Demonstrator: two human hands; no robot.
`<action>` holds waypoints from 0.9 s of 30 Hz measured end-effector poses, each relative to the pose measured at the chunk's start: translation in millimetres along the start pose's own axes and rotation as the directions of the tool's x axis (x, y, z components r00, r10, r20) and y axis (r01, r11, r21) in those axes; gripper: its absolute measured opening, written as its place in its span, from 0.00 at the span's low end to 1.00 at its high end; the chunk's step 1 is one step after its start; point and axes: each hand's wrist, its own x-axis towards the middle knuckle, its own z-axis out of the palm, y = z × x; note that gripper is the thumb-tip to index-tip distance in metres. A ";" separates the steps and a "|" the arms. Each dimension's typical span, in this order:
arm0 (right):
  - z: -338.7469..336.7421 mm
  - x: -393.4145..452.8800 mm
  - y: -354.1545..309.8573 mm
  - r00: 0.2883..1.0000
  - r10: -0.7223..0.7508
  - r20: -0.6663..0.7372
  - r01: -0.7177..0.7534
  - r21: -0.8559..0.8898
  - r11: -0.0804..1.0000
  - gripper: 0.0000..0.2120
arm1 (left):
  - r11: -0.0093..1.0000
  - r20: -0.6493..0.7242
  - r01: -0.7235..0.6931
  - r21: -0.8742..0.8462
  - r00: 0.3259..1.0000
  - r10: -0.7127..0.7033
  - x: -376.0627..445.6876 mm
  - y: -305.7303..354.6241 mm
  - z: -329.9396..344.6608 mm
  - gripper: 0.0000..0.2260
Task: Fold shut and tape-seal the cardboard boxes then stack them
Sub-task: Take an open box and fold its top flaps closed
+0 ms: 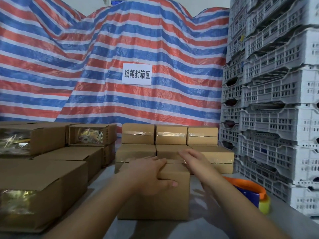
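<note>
Risk lay mostly with the stack (172,145) of sealed boxes at centre frame: a shove from the box (155,192) at lower centre could have knocked its rows askew. Tape on that box might have lifted if it was not pressed flat. The left hand (148,175) gripped the box's top, thumb down its front; the right hand (193,161), blurred, lay flat with straight fingers at its far right edge. The tape dispenser (248,192) at lower right was partly hidden by the right arm.
</note>
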 end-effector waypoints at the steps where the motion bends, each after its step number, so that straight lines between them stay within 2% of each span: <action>1: -2.6 2.8 -7.3 0.998 -0.068 -0.016 0.066 -0.107 0.992 0.15 | 1.000 0.001 0.004 0.003 1.000 -0.004 -0.2 0.4 0.1 0.37; 2: -4.4 5.1 -14.4 0.988 -0.152 0.004 0.149 -0.243 0.959 0.19 | 1.000 -0.003 0.006 0.007 1.000 -0.006 -0.2 0.6 0.6 0.37; 4: -2.6 3.4 -24.5 0.949 -0.261 0.177 0.316 -0.525 0.790 0.24 | 1.000 -0.018 -0.001 0.006 1.000 0.001 -0.7 -0.8 2.1 0.37; 6: 5.4 -3.2 -24.2 0.909 -0.232 0.345 0.413 -0.687 0.598 0.25 | 1.000 -0.043 -0.020 -0.004 0.999 0.020 -0.8 -2.8 3.8 0.34; 8: 13.1 -11.9 -17.6 0.902 -0.180 0.392 0.427 -0.751 0.503 0.25 | 1.000 -0.055 -0.025 -0.001 0.998 0.025 -0.2 -4.3 5.4 0.33; 11: 16.4 -12.8 -13.7 0.904 -0.176 0.389 0.424 -0.769 0.478 0.25 | 1.000 -0.055 -0.023 -0.002 0.998 0.023 0.4 -5.6 6.6 0.33; 13: 11.1 -11.1 -19.8 0.903 -0.114 0.414 0.398 -0.708 0.584 0.27 | 1.000 -0.046 -0.021 -0.019 0.999 0.020 0.0 -5.0 6.0 0.33; 15: -3.7 -6.8 -23.6 0.936 -0.064 0.347 0.273 -0.597 0.754 0.28 | 1.000 -0.023 -0.002 -0.016 1.000 0.002 -0.4 -3.7 4.2 0.35; 16: -14.6 -3.5 -22.7 0.965 -0.050 0.257 0.196 -0.582 0.789 0.28 | 1.000 -0.011 0.009 -0.009 1.000 -0.009 -0.2 -2.9 3.3 0.36; 17: -28.0 -0.2 -19.2 0.988 -0.033 0.153 0.122 -0.620 0.775 0.26 | 1.000 -0.003 0.018 -0.003 1.000 -0.018 0.1 -2.4 2.6 0.37; 18: -43.5 3.8 -12.5 0.999 -0.006 0.048 0.038 -0.702 0.711 0.25 | 1.000 0.002 0.023 0.002 1.000 -0.023 0.4 -1.8 2.2 0.37; 20: -72.3 6.9 5.1 0.990 0.092 -0.106 -0.137 -0.859 0.493 0.27 | 1.000 0.004 0.021 0.009 1.000 -0.021 1.1 -1.7 2.1 0.38; 21: -82.6 6.1 14.2 0.978 0.150 -0.144 -0.192 -0.900 0.391 0.30 | 1.000 0.003 0.020 0.010 1.000 -0.020 1.3 -2.1 2.2 0.38; 23: -96.5 3.5 34.0 0.961 0.227 -0.156 -0.213 -0.944 0.252 0.34 | 1.000 0.001 0.022 0.006 1.000 -0.022 1.8 -3.1 3.4 0.38; 25: -104.7 0.4 53.4 0.953 0.261 -0.151 -0.204 -0.960 0.190 0.32 | 1.000 -0.004 0.021 0.003 1.000 -0.021 1.7 -3.9 5.0 0.39; 27: -108.0 -3.8 69.5 0.951 0.262 -0.164 -0.220 -0.954 0.202 0.28 | 1.000 -0.007 0.020 0.007 1.000 -0.019 1.6 -4.4 6.0 0.39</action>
